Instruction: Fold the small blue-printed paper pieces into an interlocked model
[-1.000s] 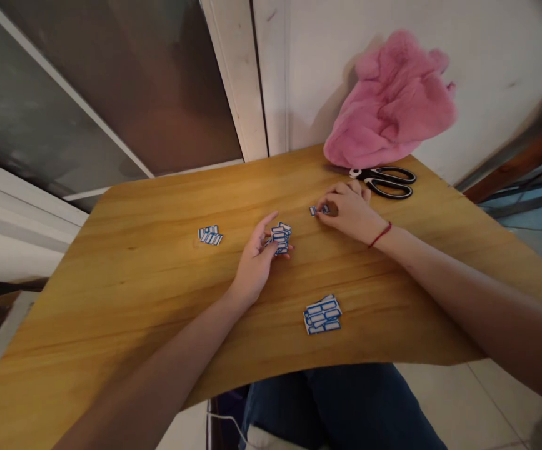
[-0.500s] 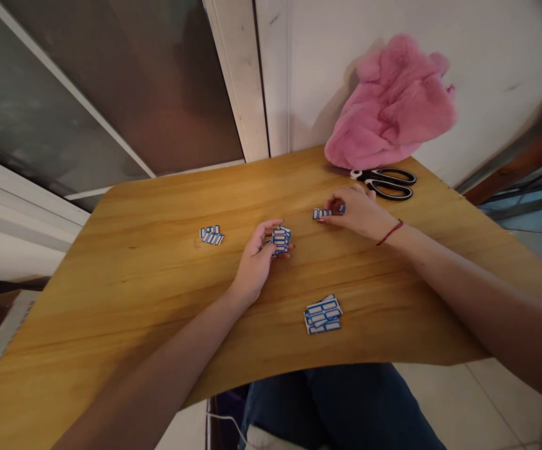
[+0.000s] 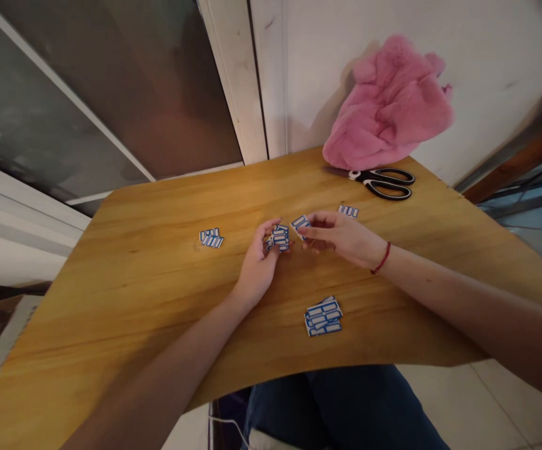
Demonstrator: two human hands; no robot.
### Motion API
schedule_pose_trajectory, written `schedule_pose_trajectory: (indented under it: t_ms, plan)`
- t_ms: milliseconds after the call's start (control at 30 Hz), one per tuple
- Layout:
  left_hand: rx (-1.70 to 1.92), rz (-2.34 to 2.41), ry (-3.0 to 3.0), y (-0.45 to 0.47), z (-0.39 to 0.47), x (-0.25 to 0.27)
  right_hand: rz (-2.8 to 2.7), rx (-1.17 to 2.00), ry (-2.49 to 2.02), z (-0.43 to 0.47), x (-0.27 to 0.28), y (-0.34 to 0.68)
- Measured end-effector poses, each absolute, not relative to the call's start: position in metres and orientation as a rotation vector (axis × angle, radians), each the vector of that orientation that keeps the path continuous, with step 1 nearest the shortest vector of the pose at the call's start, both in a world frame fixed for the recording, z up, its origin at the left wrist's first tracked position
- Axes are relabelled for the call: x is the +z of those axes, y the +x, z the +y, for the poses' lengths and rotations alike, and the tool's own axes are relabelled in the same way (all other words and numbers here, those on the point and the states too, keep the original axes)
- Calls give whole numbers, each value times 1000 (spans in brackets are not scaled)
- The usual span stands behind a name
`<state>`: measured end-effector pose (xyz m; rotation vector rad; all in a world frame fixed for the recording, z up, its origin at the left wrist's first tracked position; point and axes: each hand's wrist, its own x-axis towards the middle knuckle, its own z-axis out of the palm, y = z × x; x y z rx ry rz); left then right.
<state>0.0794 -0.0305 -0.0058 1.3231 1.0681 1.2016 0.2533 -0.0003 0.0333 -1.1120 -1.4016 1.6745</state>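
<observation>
A small stack of blue-bordered white label pieces is held in my left hand, the thumb across its lower edge. Just to the right, my right hand pinches another label piece between thumb and fingers, close to the stack but apart from it. Beyond my right hand, more label pieces lie on the table, partly covered by the hand. An overlapping pile of labels rests near the front edge, and a smaller pile is on the left.
Black-handled scissors lie at the back right of the wooden table. Behind them a pink fluffy cloth leans against the white wall. A glass-panelled door borders the table's far left side.
My right hand has picked up a label piece from the back right and brought it left, beside the stack. My left hand stays nearly in place with its stack.
</observation>
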Motion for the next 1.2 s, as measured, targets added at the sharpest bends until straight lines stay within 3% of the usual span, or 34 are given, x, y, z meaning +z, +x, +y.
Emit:
schedule_pose_trajectory:
  t_ms: [233,667,900,1067,1200]
  plan:
    - [1184,1189,1432,83,-33,-7,-1400,1620,-1253,-14,18,238]
    - [1215,988,1286,88,-40,-1,-1586,1065,-1328,-18,5,227]
    - [1287,1051,1040,83,-32,-3,-1764,1390,-1133,13,21,259]
    - [1361,1049,945,79,-27,-4,-2037,741,-1510,63,37,329]
    - [1366,1044,970,78,-26,-6,-2256,670,-1827,75,35,353]
